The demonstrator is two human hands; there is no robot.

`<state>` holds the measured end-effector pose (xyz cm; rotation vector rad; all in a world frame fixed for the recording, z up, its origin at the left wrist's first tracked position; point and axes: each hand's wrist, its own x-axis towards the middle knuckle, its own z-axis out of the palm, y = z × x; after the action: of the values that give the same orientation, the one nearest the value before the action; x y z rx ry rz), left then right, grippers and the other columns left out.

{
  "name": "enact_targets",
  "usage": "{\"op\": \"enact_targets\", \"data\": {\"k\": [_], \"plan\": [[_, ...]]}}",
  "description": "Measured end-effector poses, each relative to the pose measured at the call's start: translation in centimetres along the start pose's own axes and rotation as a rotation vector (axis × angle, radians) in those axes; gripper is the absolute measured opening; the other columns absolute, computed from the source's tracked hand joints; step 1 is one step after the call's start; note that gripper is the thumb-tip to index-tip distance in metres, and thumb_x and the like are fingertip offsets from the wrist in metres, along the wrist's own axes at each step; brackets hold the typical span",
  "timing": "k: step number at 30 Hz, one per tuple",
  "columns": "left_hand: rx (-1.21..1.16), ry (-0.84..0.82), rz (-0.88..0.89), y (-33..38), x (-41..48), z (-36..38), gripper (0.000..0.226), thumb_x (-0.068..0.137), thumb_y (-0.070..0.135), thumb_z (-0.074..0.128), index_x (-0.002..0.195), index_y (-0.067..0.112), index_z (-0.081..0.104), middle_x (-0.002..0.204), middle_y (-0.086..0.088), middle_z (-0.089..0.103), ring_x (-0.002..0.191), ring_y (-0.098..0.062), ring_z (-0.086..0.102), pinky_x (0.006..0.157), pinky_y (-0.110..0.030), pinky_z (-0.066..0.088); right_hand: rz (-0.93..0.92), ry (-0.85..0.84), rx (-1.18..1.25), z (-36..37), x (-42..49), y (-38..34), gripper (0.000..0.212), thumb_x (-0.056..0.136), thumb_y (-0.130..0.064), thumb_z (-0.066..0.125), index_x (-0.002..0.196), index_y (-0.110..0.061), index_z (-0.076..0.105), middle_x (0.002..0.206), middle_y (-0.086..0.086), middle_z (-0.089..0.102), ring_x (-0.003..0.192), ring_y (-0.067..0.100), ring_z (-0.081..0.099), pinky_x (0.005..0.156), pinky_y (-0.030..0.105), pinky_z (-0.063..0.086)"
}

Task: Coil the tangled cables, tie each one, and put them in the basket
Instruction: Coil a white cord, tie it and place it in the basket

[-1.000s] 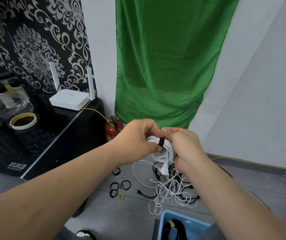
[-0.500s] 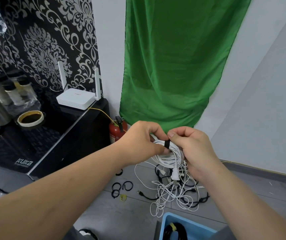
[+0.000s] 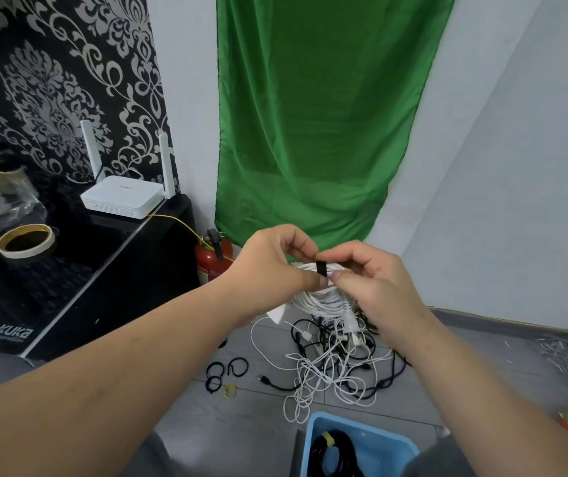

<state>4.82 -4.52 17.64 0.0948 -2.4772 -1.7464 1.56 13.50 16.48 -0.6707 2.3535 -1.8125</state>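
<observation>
The white coiled cable is up in the air, a black strap wrapped round its top, above the tangled cables on the floor. My left hand and right hand pinch it on either side of the strap. The blue basket sits nearest me.

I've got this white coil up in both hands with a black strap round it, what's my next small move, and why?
Probably press the end of the black strap down so it locks. Your left hand pinches the strap, your right hand grips the white coil beside it, and I can't tell whether it's fastened.
</observation>
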Motion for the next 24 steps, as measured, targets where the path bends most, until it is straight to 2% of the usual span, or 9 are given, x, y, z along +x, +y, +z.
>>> {"op": "enact_targets", "data": {"k": [2,6,9,11,13,15,17,20,24], "plan": [[-0.035,-0.034,-0.029,0.4,0.1,1.0,0.036,0.066,-0.001,0.092,0.093,0.01,0.069,0.076,0.001,0.068,0.05,0.0,0.054,0.05,-0.013,0.042,-0.025,0.021,-0.097,-0.6,-0.5,0.0,0.037,0.087,0.009,0.062,0.097,-0.022,0.079,0.09,-0.007,0.076,0.081,0.004,0.066,0.073,0.017,0.047],[0.033,-0.123,-0.098,0.2,0.5,4.0,0.034,0.064,-0.001,0.092,0.091,0.006,0.073,0.07,-0.002,0.065,0.052,-0.008,0.052,0.048,-0.018,0.041,-0.034,0.073,-0.398,-1.9,-1.7,0.8,0.037,0.086,0.006,0.057,0.098,-0.019,0.082,0.097,-0.009,0.076,0.089,-0.001,0.068,0.076,0.011,0.049],[0.096,-0.13,-0.174,-1.6,0.8,7.2,0.028,0.061,-0.001,0.091,0.081,0.007,0.073,0.069,-0.004,0.067,0.059,-0.015,0.056,0.055,-0.027,0.044,0.029,-0.094,-0.67,-3.2,-3.0,1.9,0.045,0.083,-0.001,0.05,0.113,-0.018,0.08,0.123,0.007,0.071,0.117,0.021,0.064,0.1,0.033,0.05],[0.16,-0.136,-0.218,-3.1,1.0,9.1,0.025,0.059,0.0,0.089,0.07,0.013,0.07,0.066,-0.005,0.068,0.059,-0.018,0.056,0.056,-0.032,0.046,0.147,-0.239,-0.799,-3.9,-4.2,3.0,0.057,0.081,-0.011,0.046,0.129,-0.029,0.071,0.137,0.013,0.06,0.128,0.028,0.056,0.107,0.04,0.046],[0.233,-0.19,-0.246,-4.7,0.9,11.2,0.023,0.058,0.001,0.089,0.065,0.013,0.071,0.064,-0.005,0.067,0.058,-0.019,0.055,0.057,-0.032,0.046,0.242,-0.333,-0.828,-4.3,-5.7,4.7,0.07,0.075,-0.02,0.041,0.14,-0.039,0.061,0.132,0.009,0.058,0.125,0.028,0.056,0.103,0.042,0.047],[0.34,-0.252,-0.242,-6.0,0.6,12.9,0.018,0.06,0.004,0.089,0.07,0.01,0.075,0.067,-0.005,0.07,0.059,-0.02,0.055,0.055,-0.029,0.046,0.315,-0.376,-0.818,-4.7,-7.2,6.5,0.069,0.08,-0.013,0.045,0.144,-0.038,0.057,0.122,0.004,0.059,0.119,0.026,0.057,0.098,0.039,0.049],[0.453,-0.309,-0.234,-7.1,0.1,14.8,0.013,0.067,0.009,0.084,0.076,0.01,0.074,0.07,-0.007,0.071,0.059,-0.022,0.061,0.053,-0.029,0.052,0.388,-0.393,-0.782,-5.1,-8.6,8.4,0.063,0.086,-0.002,0.048,0.142,-0.028,0.06,0.121,0.006,0.065,0.114,0.028,0.061,0.094,0.039,0.051],[0.588,-0.425,-0.237,-8.6,-0.6,17.9,0.01,0.077,0.014,0.074,0.081,0.014,0.064,0.082,-0.01,0.071,0.066,-0.03,0.073,0.06,-0.042,0.064,0.534,-0.424,-0.766,-5.4,-10.5,12.3,0.053,0.089,-0.002,0.047,0.136,-0.019,0.064,0.127,0.01,0.068,0.113,0.029,0.062,0.088,0.031,0.05],[0.658,-0.488,-0.324,-12.9,-2.0,21.8,0.011,0.084,0.015,0.063,0.091,0.014,0.054,0.1,-0.011,0.065,0.08,-0.033,0.071,0.064,-0.045,0.065,0.728,-0.363,-0.637,-4.7,-12.3,17.8,0.032,0.084,0.001,0.047,0.108,0.004,0.068,0.104,0.022,0.07,0.101,0.04,0.065,0.07,0.03,0.046]]}}
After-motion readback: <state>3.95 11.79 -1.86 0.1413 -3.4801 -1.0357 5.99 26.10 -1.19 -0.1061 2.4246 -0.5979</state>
